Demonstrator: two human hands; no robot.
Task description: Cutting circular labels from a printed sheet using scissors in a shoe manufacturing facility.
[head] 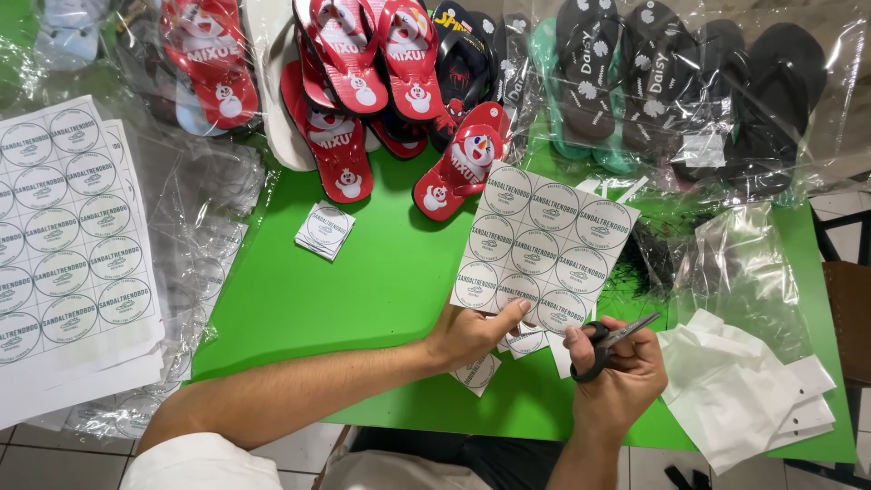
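I see the label sheet held above the green bench, its lower edge pinched by my left hand, while just right of that edge my right hand grips black scissors, blades pointing up-right beside the sheet, and red sandals lie beyond it.

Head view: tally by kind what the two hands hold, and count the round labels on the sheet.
label sheet, pinched in the left hand: 1
scissors, in the right hand: 1
Total held: 2
round labels printed on that sheet, one partly behind the thumb: 9
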